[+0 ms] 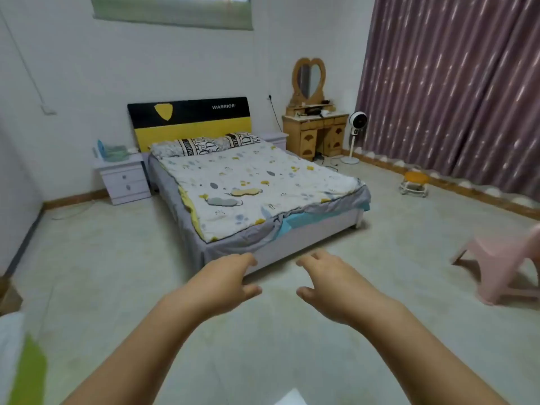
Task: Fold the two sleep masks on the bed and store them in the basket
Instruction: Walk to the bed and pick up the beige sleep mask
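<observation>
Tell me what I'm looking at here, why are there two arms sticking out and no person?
The camera sits on a person's head, so you see what they see. The arms are theirs: left hand and right hand, both empty, fingers spread, reaching forward above the floor. Ahead stands a bed with a leafy quilt. Two sleep masks lie flat on it: a grey sleep mask nearer, and a yellow sleep mask just behind. Nothing is held yet. I cannot see a basket for certain.
</observation>
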A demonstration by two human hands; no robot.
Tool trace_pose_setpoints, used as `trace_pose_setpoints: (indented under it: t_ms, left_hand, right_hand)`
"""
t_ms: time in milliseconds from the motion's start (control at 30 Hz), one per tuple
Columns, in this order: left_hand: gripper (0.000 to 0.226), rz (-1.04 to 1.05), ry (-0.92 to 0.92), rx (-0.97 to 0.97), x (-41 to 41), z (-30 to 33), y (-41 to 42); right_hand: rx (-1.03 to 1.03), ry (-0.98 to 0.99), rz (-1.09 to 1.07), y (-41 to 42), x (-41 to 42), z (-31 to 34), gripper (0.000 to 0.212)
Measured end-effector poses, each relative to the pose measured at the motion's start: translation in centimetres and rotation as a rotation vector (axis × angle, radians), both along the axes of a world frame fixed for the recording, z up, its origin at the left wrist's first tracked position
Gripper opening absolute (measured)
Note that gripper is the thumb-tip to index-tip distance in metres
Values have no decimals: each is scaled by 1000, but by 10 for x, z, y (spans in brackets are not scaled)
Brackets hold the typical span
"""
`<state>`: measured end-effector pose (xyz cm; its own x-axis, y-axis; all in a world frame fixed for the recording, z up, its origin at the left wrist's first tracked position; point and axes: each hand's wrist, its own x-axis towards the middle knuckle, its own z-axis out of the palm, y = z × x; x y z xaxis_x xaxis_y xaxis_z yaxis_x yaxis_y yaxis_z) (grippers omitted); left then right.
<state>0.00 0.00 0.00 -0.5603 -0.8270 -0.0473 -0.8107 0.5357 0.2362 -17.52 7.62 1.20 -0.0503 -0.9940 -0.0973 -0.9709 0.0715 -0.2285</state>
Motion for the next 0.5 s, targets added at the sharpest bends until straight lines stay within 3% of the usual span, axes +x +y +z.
trace_pose_setpoints:
  t_ms: [500]
  left_hand:
    - [53, 102, -10, 139, -130, -36, -126]
  right_hand:
    - [73, 22, 24, -144, -129, -20, 46]
